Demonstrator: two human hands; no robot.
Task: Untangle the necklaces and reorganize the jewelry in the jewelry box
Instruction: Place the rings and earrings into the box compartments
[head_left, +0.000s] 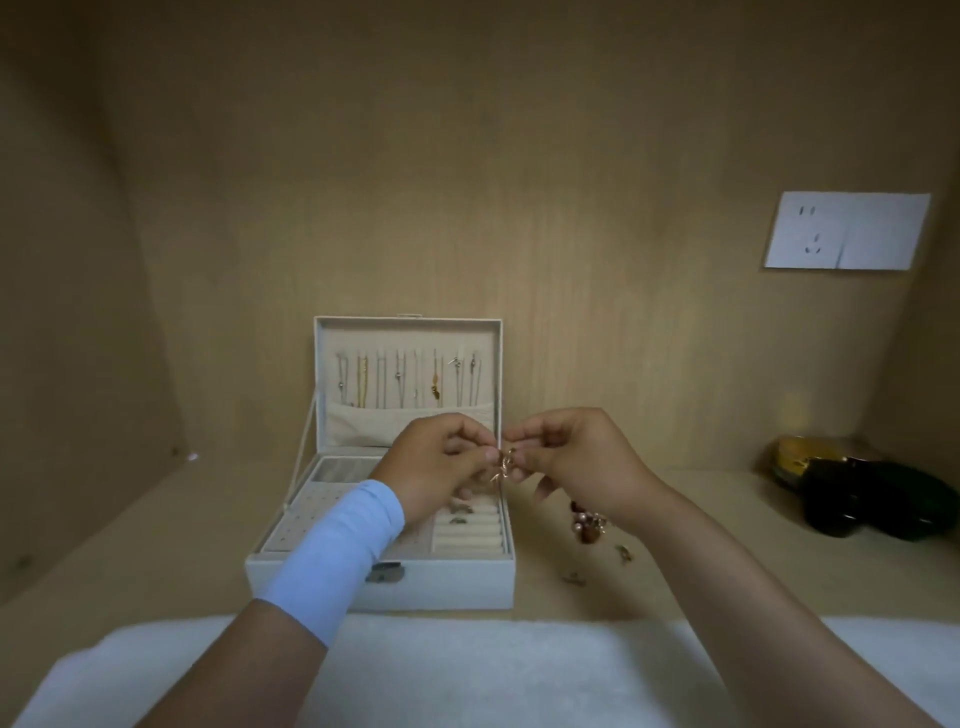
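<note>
Head view has you pinching a small gold jewelry piece between both hands: your left hand grips it from the left and your right hand from the right, fingertips almost meeting. Its loose end hangs straight down, above the right edge of the open jewelry box. Neither hand is nearer, so any teasing apart probably runs sideways.

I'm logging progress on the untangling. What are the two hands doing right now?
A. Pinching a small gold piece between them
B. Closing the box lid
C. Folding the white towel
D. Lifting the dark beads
A: the left hand and the right hand both pinch a small tangled gold piece, held in the air by the open jewelry box.
</note>
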